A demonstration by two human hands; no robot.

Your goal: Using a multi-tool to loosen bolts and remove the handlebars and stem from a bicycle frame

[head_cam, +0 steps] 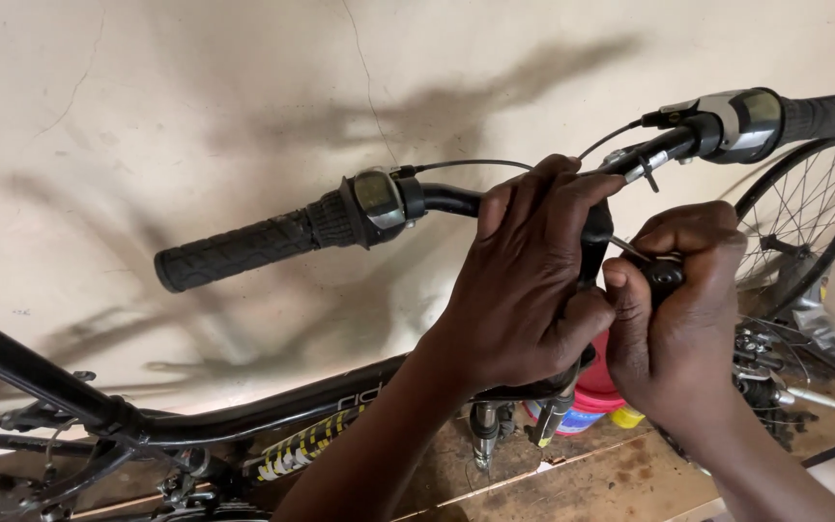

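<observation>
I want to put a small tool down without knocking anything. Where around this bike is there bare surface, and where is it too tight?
Bare wooden floor shows below the right hand, between the fork legs and the spare wheel. It is crowded at the stem, where the left hand and right hand grip, around the red and yellow containers, and among the metal parts at right.

Open space lies above and left of the black curved handlebar (456, 200), bounded behind by the plain cream plaster wall (195, 97). Two thin black cables (466, 163) arc over the bar's centre, narrowing access from above. To the right, the spoked black bicycle wheel (804, 222) and a cluster of metal parts (775, 377) obstruct passage. Below, the black tubular frame (244, 411) and fork legs (483, 430) bar the approach, just above the brown wooden floor (620, 478).
</observation>
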